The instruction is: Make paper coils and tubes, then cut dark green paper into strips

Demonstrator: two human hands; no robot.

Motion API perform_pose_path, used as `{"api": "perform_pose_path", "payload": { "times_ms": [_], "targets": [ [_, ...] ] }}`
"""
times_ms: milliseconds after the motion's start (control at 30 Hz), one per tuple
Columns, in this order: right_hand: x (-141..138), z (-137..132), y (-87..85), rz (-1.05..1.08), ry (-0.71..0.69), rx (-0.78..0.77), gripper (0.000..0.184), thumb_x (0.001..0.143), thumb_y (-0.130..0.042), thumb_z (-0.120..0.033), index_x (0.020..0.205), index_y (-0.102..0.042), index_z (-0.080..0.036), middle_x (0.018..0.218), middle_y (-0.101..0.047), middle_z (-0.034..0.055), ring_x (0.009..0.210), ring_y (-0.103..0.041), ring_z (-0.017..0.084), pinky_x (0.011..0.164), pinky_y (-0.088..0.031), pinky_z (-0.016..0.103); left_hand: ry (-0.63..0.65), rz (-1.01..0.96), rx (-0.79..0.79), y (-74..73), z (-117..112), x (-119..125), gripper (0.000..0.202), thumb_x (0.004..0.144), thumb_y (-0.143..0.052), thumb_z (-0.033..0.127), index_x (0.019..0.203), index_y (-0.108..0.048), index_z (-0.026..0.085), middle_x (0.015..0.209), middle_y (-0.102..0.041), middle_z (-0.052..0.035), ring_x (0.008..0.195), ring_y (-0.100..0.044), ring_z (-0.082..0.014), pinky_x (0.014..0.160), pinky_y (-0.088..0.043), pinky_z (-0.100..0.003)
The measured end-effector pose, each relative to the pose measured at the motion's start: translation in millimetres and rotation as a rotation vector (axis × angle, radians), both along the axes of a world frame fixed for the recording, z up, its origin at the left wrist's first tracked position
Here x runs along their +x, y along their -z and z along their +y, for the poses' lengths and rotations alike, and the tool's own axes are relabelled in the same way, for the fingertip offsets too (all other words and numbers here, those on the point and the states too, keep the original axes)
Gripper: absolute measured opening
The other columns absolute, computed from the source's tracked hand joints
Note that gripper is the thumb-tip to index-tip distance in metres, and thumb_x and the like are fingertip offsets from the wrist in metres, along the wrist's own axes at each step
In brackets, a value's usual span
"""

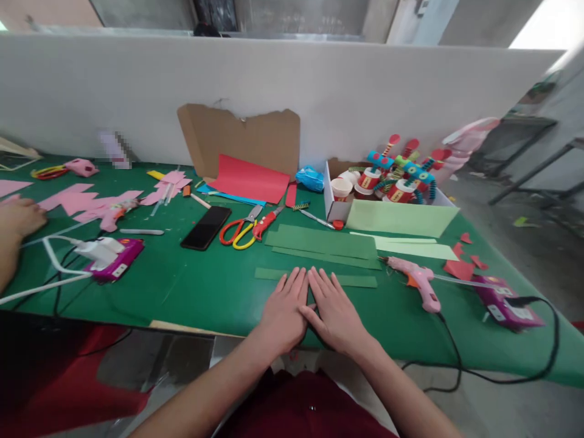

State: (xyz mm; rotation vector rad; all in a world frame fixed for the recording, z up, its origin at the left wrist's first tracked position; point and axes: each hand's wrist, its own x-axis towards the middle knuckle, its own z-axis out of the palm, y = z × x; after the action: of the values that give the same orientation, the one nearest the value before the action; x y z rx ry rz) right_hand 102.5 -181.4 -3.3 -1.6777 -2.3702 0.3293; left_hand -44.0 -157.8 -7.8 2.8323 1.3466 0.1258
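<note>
A narrow green paper strip (pixel 360 281) lies crosswise on the green tabletop. My left hand (pixel 286 307) rests flat with its fingertips on the strip's middle. Beside it my right hand (pixel 335 310) lies flat too, fingers stretched forward onto the same strip, its thumb touching the left hand. The part of the strip under my fingers is hidden. Just beyond are wider green paper sheets (pixel 323 242), overlapping one another. To the right of my hands a pink glue gun (pixel 417 280) lies on its side, with a glue stick protruding from its back.
Scissors (pixel 239 234), a black phone (pixel 206 228) and red paper (pixel 249 178) lie left of centre. A box (pixel 401 218) with paper-cup figures stands at the back right. Purple power strips (pixel 506 304) and cables flank the work area. Another person's hand (pixel 22 216) is at far left.
</note>
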Motion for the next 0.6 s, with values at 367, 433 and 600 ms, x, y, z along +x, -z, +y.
{"api": "perform_pose_path", "payload": {
  "times_ms": [367, 433, 600],
  "targets": [
    [58.3, -13.9, 7.2, -0.14, 0.075, 0.042, 0.073, 0.096, -0.031, -0.057, 0.154, -0.011, -0.019, 0.158, -0.024, 0.0074, 0.146, -0.022, 0.025, 0.119, -0.021, 0.049, -0.113, -0.028, 0.088, 1.8, 2.5, -73.7, 0.067, 0.096, -0.028, 0.052, 0.143, -0.039, 0.006, 0.15, -0.04, -0.0166, 0.142, -0.032, -0.0259, 0.114, -0.031, -0.043],
    [64.3, -15.2, 9.5, -0.155, 0.106, 0.056, 0.073, 0.096, -0.03, -0.056, 0.154, -0.009, -0.019, 0.158, -0.024, 0.0078, 0.146, -0.022, 0.025, 0.119, -0.021, 0.049, -0.145, -0.03, 0.104, 3.0, 1.9, -81.8, 0.067, 0.096, -0.028, 0.052, 0.143, -0.039, 0.005, 0.149, -0.041, -0.0175, 0.141, -0.033, -0.0264, 0.114, -0.03, -0.043],
    [77.4, -21.0, 18.6, -0.182, 0.185, 0.1, 0.073, 0.097, -0.028, -0.056, 0.155, -0.007, -0.016, 0.157, -0.027, 0.0102, 0.144, -0.027, 0.027, 0.119, -0.021, 0.051, -0.202, -0.018, 0.144, 4.7, 3.8, -98.4, 0.065, 0.096, -0.029, 0.051, 0.142, -0.042, 0.007, 0.147, -0.044, -0.0169, 0.139, -0.037, -0.0272, 0.113, -0.031, -0.045]
  ]
}}
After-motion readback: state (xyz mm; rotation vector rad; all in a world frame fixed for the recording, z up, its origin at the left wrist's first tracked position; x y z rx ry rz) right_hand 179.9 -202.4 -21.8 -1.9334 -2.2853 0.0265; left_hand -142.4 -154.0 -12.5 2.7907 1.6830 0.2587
